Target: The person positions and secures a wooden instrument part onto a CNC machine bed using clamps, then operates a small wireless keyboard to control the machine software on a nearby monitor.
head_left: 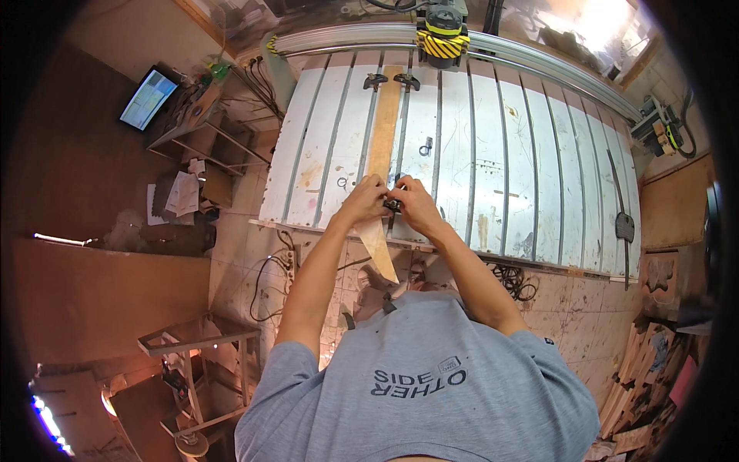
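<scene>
A long, narrow wooden board [384,127] lies on a white slotted machine bed [462,138], its pointed near end sticking out past the front edge. Two black hold-down clamps, a left one [375,81] and a right one [406,82], sit at the board's far end. Near the front edge, my right hand [416,206] is closed on another dark clamp [392,205] beside the board. My left hand [365,202] rests across the board, its fingers curled against the same clamp. My fingers hide much of that clamp.
A spindle with a striped cover [443,48] hangs from the gantry rail [346,37] at the back. A small metal piece [426,146] and a ring [342,182] lie on the bed. A dark strip [620,208] crosses its right side. Coiled cables [514,283] lie below the front edge.
</scene>
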### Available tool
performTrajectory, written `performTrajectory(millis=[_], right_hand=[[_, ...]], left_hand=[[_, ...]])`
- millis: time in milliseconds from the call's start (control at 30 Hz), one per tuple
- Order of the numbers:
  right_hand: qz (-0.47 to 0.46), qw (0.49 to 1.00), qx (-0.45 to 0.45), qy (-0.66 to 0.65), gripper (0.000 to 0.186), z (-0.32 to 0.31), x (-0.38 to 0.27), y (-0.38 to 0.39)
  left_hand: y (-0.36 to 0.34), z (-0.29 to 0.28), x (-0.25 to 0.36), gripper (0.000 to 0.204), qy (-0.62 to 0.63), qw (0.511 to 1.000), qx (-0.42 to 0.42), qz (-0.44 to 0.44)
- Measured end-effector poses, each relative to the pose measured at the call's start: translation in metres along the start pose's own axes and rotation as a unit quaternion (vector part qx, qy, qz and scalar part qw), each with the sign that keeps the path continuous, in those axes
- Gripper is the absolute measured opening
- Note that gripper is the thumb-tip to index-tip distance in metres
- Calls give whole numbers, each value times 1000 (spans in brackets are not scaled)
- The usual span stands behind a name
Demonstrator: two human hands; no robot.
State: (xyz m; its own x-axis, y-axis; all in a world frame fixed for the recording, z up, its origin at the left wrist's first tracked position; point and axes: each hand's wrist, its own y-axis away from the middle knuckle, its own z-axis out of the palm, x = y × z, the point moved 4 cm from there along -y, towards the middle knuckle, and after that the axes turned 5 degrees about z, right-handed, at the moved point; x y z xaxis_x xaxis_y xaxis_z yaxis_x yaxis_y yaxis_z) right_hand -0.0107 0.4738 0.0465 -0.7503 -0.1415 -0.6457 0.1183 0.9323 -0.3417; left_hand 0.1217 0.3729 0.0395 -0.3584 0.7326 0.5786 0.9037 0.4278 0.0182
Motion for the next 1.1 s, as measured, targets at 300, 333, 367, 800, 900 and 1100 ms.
performTrajectory(millis=[300,333,367,800,900,1100], right_hand=[[-16,992,-127,18,23,7,6,-6],[1,992,-121,-43,23,9,13,-8],[16,987,-117,-105,23,9,14,-12],[19,987,-156,-35,26,8,-1,-16],[45,989,-133,-47,26,1,-11,-12],[34,988,-147,20,28,8,3,-7]], left_hand=[[1,0,0,44,4,1000,13,-12],[-1,-1,2,44,3,1000,15,-10],[-1,-1,2,44,4,1000,18,-11],[-2,5,-9,40,0,1000,31,0],[3,5,-10,39,9,999,34,-14],[0,3,-4,39,6,999,38,-14]])
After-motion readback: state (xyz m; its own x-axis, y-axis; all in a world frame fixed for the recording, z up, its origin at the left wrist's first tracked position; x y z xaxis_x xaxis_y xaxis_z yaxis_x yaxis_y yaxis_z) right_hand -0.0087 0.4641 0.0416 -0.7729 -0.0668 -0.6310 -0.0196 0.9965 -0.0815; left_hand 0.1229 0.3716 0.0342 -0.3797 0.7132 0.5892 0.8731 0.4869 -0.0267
